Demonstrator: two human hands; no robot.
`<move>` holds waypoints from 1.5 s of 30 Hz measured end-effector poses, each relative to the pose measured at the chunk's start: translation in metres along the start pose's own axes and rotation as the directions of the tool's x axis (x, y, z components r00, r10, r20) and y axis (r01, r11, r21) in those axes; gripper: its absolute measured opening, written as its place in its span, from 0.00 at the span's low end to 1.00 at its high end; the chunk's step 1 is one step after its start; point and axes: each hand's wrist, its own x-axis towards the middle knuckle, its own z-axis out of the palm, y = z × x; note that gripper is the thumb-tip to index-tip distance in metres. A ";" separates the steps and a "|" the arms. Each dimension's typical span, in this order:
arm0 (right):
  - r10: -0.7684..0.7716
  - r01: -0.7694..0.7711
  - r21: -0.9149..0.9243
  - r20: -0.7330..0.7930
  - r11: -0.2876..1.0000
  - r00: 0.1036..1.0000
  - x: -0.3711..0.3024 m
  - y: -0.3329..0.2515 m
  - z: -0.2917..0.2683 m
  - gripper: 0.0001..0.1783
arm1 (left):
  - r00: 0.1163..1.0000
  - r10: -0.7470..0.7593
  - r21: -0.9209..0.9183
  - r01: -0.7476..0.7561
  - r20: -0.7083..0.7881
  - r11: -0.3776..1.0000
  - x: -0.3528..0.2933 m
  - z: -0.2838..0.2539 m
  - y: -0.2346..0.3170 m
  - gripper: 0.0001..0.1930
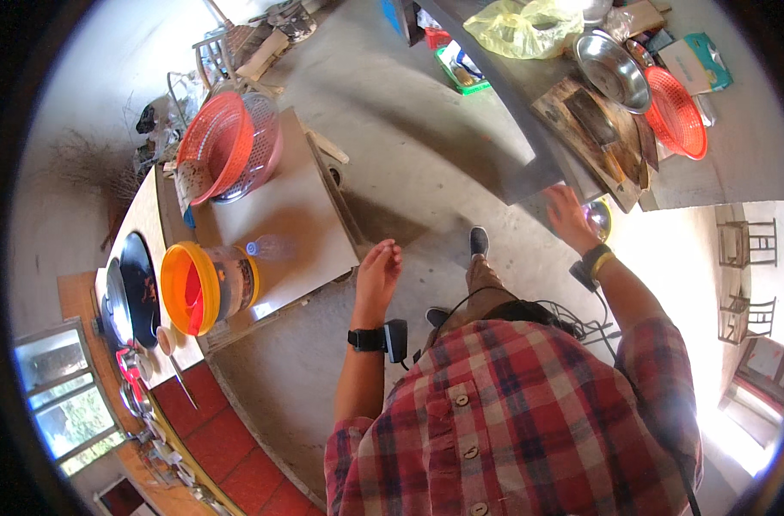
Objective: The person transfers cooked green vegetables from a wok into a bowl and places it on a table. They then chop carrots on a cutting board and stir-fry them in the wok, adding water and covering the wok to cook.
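My left hand (379, 271) hangs above the floor just off the right corner of a pale table (302, 219). Its fingers are loosely bent, and nothing shows in them. My right hand (570, 219) reaches forward with fingers stretched out, holding nothing, close to the near corner of a grey counter (538, 176). A shiny round metal bowl (600, 222) shows just right of it, partly covered by the hand. Above on the counter lies a wooden cutting board (572, 116) with a cleaver (591, 120) on it.
Red plastic baskets (213, 142), a yellow bucket (186, 288) and a clear bottle (272, 248) stand on the left table. A steel basin (613, 70), an orange basket (676, 113) and a yellow plastic bag (521, 30) sit on the counter. Black woks (138, 288) are far left.
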 end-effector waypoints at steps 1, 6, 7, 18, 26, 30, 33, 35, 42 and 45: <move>0.026 -0.025 -0.013 0.034 1.000 0.999 -0.005 -0.006 0.002 0.19 | 1.000 -0.017 0.007 0.017 -0.024 1.000 -0.009 -0.011 0.002 0.07; 0.020 -0.021 0.009 0.088 1.000 0.996 0.007 -0.001 -0.002 0.16 | 0.995 0.024 -0.042 -0.028 -0.095 0.999 -0.010 -0.028 0.006 0.07; 0.027 -0.033 0.065 0.086 0.997 0.996 0.017 0.005 -0.004 0.16 | 0.995 0.029 -0.039 -0.033 -0.096 0.999 -0.002 -0.025 0.007 0.08; -0.153 0.003 0.246 0.594 0.969 0.790 0.124 0.054 -0.014 0.14 | 0.979 -0.144 0.224 0.173 -0.141 0.959 0.215 0.071 0.011 0.09; -0.128 -0.075 0.260 0.681 0.963 0.721 0.207 0.103 0.025 0.15 | 0.956 -0.291 0.363 0.285 -0.039 0.887 0.393 0.131 -0.008 0.11; 0.081 -0.332 0.360 0.562 0.872 0.823 0.275 0.141 0.068 0.14 | 0.924 -0.383 0.478 0.339 -0.006 0.810 0.459 0.150 0.008 0.10; 0.409 -0.724 0.378 0.633 0.577 0.657 0.334 0.171 0.114 0.13 | 0.906 -0.421 0.465 0.356 0.039 0.811 0.505 0.151 0.037 0.10; 0.493 -0.768 0.442 0.592 0.464 0.638 0.367 0.194 0.149 0.12 | 0.918 -0.398 0.507 0.345 -0.005 0.790 0.534 0.142 0.061 0.10; 0.713 -0.860 0.482 0.543 0.169 0.444 0.438 0.328 0.335 0.08 | 0.935 -0.314 0.462 0.354 -0.164 0.813 0.638 0.077 0.091 0.11; 0.762 -0.749 0.657 0.527 -0.084 0.377 0.454 0.406 0.414 0.08 | 0.933 -0.280 0.401 0.352 -0.228 0.846 0.689 0.038 0.056 0.10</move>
